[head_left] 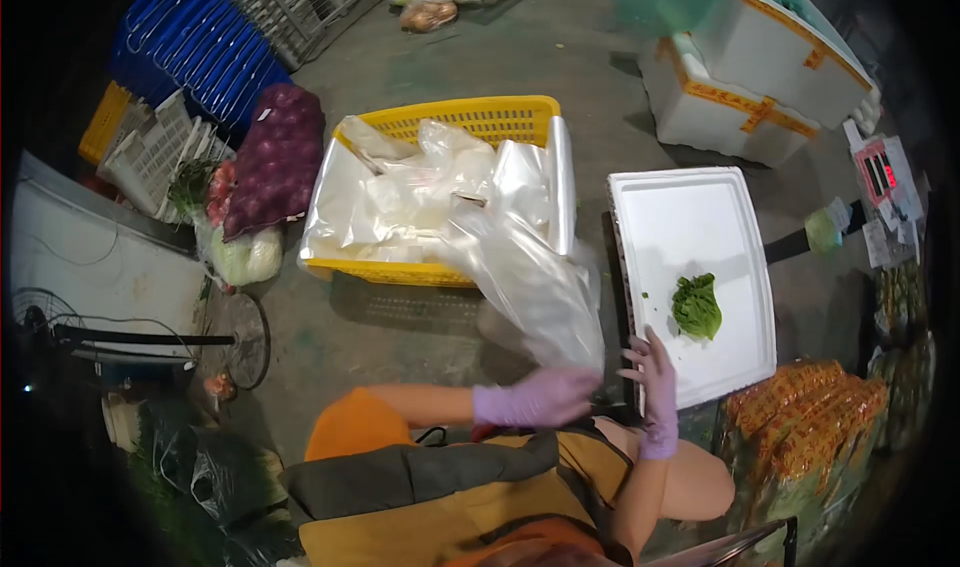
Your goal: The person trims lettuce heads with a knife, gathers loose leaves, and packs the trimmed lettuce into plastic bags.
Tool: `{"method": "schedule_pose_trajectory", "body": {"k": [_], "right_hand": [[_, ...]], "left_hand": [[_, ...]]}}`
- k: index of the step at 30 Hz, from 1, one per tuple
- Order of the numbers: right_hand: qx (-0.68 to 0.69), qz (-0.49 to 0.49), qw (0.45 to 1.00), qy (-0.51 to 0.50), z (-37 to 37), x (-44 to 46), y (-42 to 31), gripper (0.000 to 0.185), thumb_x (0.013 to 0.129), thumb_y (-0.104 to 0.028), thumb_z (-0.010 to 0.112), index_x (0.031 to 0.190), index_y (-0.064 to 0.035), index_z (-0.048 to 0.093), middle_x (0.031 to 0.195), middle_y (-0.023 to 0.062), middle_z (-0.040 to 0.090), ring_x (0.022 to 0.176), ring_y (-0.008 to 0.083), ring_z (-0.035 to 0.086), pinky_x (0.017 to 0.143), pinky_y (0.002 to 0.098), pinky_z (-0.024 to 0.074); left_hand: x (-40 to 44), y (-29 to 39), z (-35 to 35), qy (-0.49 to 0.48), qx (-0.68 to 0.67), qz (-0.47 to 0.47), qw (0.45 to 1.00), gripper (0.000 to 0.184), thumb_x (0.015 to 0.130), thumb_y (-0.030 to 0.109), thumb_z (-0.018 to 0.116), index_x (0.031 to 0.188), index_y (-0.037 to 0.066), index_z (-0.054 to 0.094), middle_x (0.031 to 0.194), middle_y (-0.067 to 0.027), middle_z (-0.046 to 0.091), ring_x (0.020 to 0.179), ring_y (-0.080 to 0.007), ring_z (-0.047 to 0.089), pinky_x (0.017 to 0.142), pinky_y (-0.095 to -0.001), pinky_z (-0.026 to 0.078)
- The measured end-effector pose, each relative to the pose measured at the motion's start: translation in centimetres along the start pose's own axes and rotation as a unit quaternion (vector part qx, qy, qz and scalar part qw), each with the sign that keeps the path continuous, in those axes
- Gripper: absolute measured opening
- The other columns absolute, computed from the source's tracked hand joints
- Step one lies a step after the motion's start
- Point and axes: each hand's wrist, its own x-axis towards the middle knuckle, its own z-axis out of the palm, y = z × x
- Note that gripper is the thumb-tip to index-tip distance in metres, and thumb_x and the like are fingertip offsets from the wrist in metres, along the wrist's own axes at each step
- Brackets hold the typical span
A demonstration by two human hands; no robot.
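Note:
My left hand (540,397), in a purple glove, is closed at the lower end of a clear plastic bag (540,287). Motion blurs the bag, which stretches up toward the yellow basket (455,119). More clear bags (420,192) fill that basket and hang over its sides. My right hand (655,377), gloved the same way, has its fingers spread at the near left edge of a white foam tray (660,217); whether it touches the rim I cannot tell. One small bunch of leafy greens (697,307) lies on the tray.
A purple mesh sack (275,157) and blue crates (200,47) stand left. White foam boxes (740,107) are at the upper right, above a scale with a red display (880,174). Orange-patterned wrapped bundles (805,412) lie at the lower right, and a stand's round base (245,339) at left.

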Motion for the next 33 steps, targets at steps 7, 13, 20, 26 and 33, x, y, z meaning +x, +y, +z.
{"method": "schedule_pose_trajectory", "body": {"k": [7, 13, 20, 26, 33], "right_hand": [[-0.153, -0.040, 0.980, 0.119, 0.0, -0.5, 0.8, 0.016, 0.082, -0.011, 0.057, 0.088, 0.0032, 0.062, 0.068, -0.0009, 0.056, 0.063, 0.0048, 0.045, 0.058, 0.0199, 0.0402], [-0.016, -0.078, 0.974, 0.211, -3.6, -0.3, 0.9, 0.031, 0.091, -0.024, 0.049, 0.078, 0.0014, 0.060, 0.062, -0.0054, 0.045, 0.059, 0.0040, 0.037, 0.053, 0.0202, 0.0338], [-0.070, -0.105, 0.977, 0.169, -5.9, 1.0, 1.6, 0.037, 0.092, -0.031, 0.047, 0.082, 0.0018, 0.062, 0.068, -0.0034, 0.054, 0.062, 0.0047, 0.044, 0.057, 0.0207, 0.0379], [-0.125, -0.149, 0.972, 0.134, -6.3, -0.3, -1.3, 0.036, 0.090, -0.031, 0.051, 0.087, 0.0034, 0.060, 0.067, -0.0045, 0.049, 0.065, 0.0047, 0.040, 0.058, 0.0211, 0.0378], [-0.100, -0.100, 0.969, 0.204, -9.8, 0.7, -2.2, 0.037, 0.090, -0.033, 0.051, 0.085, 0.0021, 0.061, 0.066, -0.0055, 0.048, 0.064, 0.0044, 0.039, 0.058, 0.0201, 0.0366]], "left_hand": [[1.9, 0.9, 2.7, -0.093, -0.156, 0.096, 0.979, 0.024, 0.082, 0.017, 0.057, 0.099, 0.001, 0.056, 0.102, -0.0143, 0.054, 0.091, -0.0265, 0.055, 0.076, -0.0333, 0.047], [5.0, -4.4, -0.9, 0.147, -0.328, -0.325, 0.875, 0.030, 0.082, 0.019, 0.061, 0.106, 0.003, 0.053, 0.096, -0.0065, 0.055, 0.083, -0.0133, 0.053, 0.072, -0.0281, 0.046], [10.2, -4.6, -0.2, 0.106, -0.117, -0.171, 0.973, 0.056, 0.073, 0.023, 0.070, 0.121, 0.008, 0.046, 0.123, -0.0146, 0.042, 0.115, -0.0272, 0.042, 0.096, -0.0338, 0.035], [13.4, -6.1, 1.0, 0.162, -0.167, -0.193, 0.953, 0.077, 0.073, 0.017, 0.070, 0.134, 0.001, 0.025, 0.124, -0.0138, 0.043, 0.113, -0.0256, 0.043, 0.098, -0.0354, 0.032], [14.9, -10.0, 0.4, 0.064, -0.623, -0.348, 0.698, 0.045, 0.077, 0.015, 0.066, 0.115, 0.002, 0.045, 0.093, -0.0046, 0.056, 0.080, -0.0150, 0.056, 0.065, -0.0270, 0.047]]}}
